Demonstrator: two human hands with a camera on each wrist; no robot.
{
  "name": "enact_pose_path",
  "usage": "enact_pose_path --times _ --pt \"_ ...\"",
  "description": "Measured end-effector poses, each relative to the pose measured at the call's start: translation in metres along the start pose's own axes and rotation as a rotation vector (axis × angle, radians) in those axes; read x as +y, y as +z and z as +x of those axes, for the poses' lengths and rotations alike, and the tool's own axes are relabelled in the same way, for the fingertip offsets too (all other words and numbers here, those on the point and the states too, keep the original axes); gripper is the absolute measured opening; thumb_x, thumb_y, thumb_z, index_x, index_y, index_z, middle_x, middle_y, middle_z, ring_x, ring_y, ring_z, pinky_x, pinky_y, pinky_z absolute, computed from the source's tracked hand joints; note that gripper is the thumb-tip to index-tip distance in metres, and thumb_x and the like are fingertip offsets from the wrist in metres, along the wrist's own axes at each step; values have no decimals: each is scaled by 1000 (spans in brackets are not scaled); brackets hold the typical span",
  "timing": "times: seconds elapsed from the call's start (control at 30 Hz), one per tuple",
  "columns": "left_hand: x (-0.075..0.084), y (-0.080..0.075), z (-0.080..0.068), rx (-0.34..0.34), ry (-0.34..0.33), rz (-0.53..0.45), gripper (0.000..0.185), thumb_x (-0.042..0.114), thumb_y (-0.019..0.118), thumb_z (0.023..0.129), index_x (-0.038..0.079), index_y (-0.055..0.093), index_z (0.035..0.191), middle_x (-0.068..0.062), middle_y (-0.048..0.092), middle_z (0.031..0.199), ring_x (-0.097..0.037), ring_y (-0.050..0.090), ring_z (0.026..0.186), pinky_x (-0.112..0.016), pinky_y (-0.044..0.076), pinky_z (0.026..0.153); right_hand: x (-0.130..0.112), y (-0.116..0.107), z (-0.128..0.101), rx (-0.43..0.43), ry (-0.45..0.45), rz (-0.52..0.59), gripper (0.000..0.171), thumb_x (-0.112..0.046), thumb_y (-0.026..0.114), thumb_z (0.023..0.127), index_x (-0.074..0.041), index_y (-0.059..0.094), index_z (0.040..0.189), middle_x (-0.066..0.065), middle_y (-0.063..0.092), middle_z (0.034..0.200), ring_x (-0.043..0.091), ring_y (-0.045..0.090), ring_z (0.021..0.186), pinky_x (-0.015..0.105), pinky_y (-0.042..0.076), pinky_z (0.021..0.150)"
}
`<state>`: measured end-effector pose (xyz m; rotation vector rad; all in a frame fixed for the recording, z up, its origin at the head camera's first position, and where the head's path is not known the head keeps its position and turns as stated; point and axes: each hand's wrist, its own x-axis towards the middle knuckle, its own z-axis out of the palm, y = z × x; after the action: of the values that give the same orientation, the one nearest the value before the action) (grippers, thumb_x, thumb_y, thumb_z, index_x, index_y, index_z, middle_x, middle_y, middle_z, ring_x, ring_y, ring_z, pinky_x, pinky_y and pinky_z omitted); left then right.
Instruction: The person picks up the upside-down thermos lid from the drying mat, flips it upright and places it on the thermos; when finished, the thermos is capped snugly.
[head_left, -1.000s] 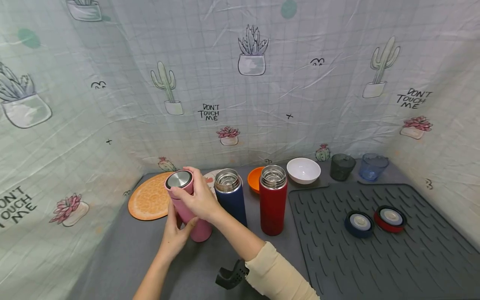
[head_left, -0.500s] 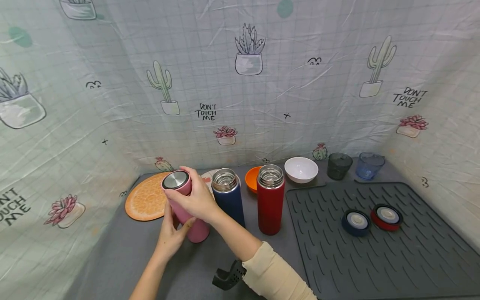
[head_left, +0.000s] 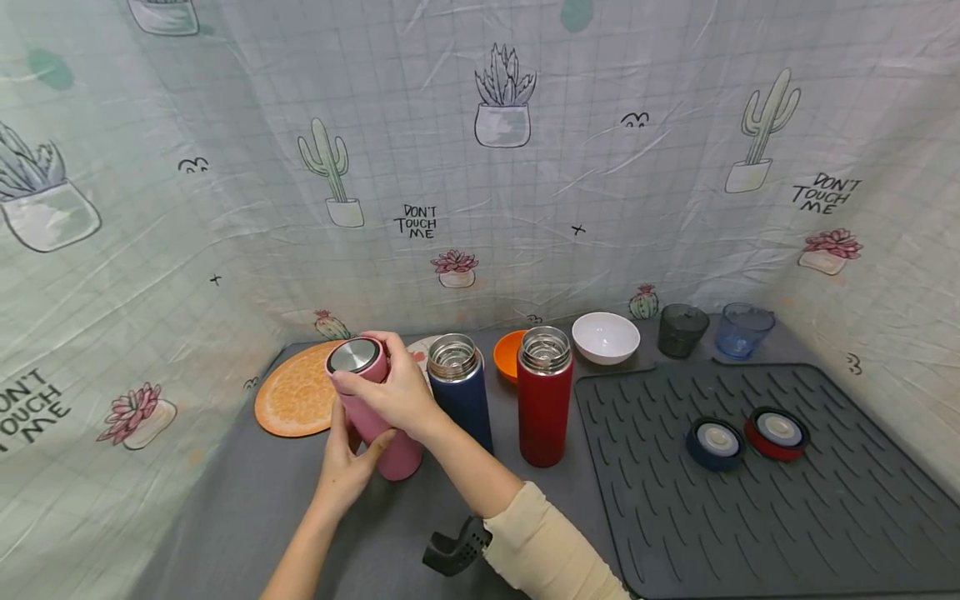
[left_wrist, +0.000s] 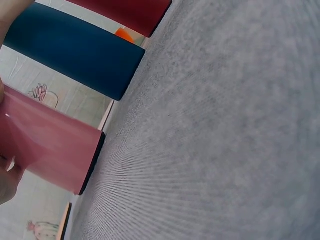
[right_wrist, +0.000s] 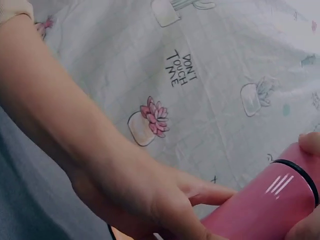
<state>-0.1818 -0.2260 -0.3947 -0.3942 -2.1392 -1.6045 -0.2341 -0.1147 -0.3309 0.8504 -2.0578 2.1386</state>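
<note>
A pink insulated bottle (head_left: 401, 460) stands on the grey table, its pink lid (head_left: 354, 356) with a steel top in place. My left hand (head_left: 347, 475) grips the bottle's body low down, thumb on the near side. Around the lid curl the fingers and thumb of my right hand (head_left: 399, 398). A black ring shows between lid and body in the right wrist view. Just right of the pink bottle stands a lidless blue bottle (head_left: 467, 408), partly behind my right forearm. Further right is a lidless red bottle (head_left: 545, 417). The left wrist view shows the pink bottle's base (left_wrist: 75, 155) at the tabletop.
A dark ridged mat (head_left: 697, 533) on the right bears a blue lid (head_left: 715, 443) and a red lid (head_left: 777, 433). Behind are an orange-slice placemat (head_left: 294, 400), an orange bowl (head_left: 506, 354), a white bowl (head_left: 606, 337), a dark cup (head_left: 682, 331) and a blue cup (head_left: 744, 331).
The head view has shifted slightly. Both hands keep their holds on the pink bottle and its lid; my right thumb sits slightly further left on the lid's near edge.
</note>
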Motion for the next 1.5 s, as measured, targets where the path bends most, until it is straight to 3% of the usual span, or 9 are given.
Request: enact_pose_path --times 0.13,0.23,0.37,0.47,0.67,0.8,1.0,1.23,1.5 --pt "0 1 0 4 3 5 82 -12 67 75 7 22 142 -11 49 116 -7 53 99 -16 45 82 0 2 0 71 17 -45 65 -29 78 71 -12 39 121 -4 47 106 6 54 92 20 48 76" --pt "0 1 -1 16 -2 15 82 -11 67 75 5 22 142 -12 49 115 -6 53 99 -15 45 82 0 2 0 35 1 -89 62 -29 72 76 -12 39 126 0 47 113 7 52 98 20 45 80" --pt "1 1 -1 18 -2 27 85 -11 67 75 7 20 143 -12 50 115 -5 53 99 -15 45 82 0 -2 0 -31 -16 0 57 -19 67 81 -9 39 130 4 51 116 8 54 98 21 46 81" --pt "2 1 0 16 9 30 85 -11 68 74 8 21 143 -11 50 115 -6 54 98 -16 45 81 0 -1 0 21 -5 18 58 -22 75 75 -12 42 122 -2 51 108 6 56 92 21 48 77" --pt "2 3 1 15 10 28 81 -11 68 74 4 23 140 -12 50 115 -7 53 98 -16 45 82 -1 1 1 61 18 -160 61 -33 73 75 -15 40 123 -2 47 111 8 45 102 23 43 82" --pt "1 3 0 26 -9 16 80 -11 68 74 3 24 140 -11 51 115 -6 54 98 -16 45 82 0 -2 2 -17 20 -81 58 -24 69 80 -12 41 129 1 48 116 8 46 104 23 44 83" --pt "2 0 0 0 19 42 76 -10 68 75 2 27 137 -12 51 112 -7 54 97 -16 46 81 3 -1 0 67 8 -69 64 -29 79 70 -13 39 118 -3 47 106 6 54 93 20 48 75" --pt "4 -1 1 18 -6 31 79 -11 68 74 3 26 139 -10 50 113 -7 54 96 -17 46 81 2 -3 1 -41 -19 5 56 -22 63 86 -8 37 133 6 49 119 10 52 103 23 45 84" --pt "1 -2 1 8 13 20 81 -14 68 72 2 26 139 -6 53 109 -6 55 95 -16 46 81 3 -1 1 60 14 -40 64 -30 77 72 -16 41 122 -4 47 108 7 51 95 22 48 74"
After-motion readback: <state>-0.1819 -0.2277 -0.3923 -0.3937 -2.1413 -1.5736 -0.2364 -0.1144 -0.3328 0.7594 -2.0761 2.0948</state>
